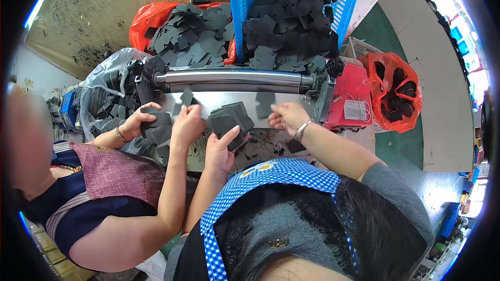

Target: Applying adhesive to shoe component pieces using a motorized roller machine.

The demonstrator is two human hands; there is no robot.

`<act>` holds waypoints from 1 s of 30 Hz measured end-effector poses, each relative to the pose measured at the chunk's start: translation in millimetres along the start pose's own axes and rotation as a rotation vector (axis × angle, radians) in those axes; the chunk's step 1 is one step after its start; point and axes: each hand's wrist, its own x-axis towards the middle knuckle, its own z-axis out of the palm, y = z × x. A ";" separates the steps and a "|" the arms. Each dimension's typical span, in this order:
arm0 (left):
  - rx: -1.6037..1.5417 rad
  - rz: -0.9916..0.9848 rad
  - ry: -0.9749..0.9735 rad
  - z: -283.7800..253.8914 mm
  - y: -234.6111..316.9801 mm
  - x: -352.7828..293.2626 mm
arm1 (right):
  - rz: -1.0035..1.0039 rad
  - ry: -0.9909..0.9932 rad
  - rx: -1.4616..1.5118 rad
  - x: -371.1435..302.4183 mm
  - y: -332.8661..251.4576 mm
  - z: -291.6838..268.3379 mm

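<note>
My left hand (221,151) is closed round a stack of black flat pieces (229,117), thumb lying on top, in front of the roller machine. To its right, my right hand (289,119), with a bracelet at the wrist, pinches the edge of a single black flat piece (264,105) over the machine's metal plate (208,100). Just beyond the plate run the shiny metal rollers (234,79). At my left, a co-worker's hand (139,120) grips another stack of black pieces (157,129). The co-worker's other hand (187,124) holds one piece (186,97) near the plate.
Behind the rollers stand a blue basket (237,15) and a red bag (141,25), both heaped with black pieces. A clear plastic bag (94,86) is left of the machine. At right are the red machine housing (346,96) and an orange-red bag (411,80).
</note>
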 end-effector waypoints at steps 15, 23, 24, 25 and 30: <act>-0.102 -0.068 -0.012 8.6 -1.1 2.2 | 0.090 0.013 -0.211 2.7 -7.8 4.6; -0.075 -0.038 0.000 10.7 -0.7 2.5 | -0.104 -0.355 -0.290 0.3 -0.2 6.1; -0.128 -0.045 -0.012 11.6 -0.6 2.0 | -0.062 -0.303 -0.258 0.3 1.1 6.1; -0.119 -0.044 0.002 12.2 -0.6 1.6 | -0.026 -0.283 -0.218 0.7 1.3 5.6; -0.032 0.027 0.049 10.0 1.0 1.1 | 0.012 0.029 -0.107 7.5 -10.6 2.0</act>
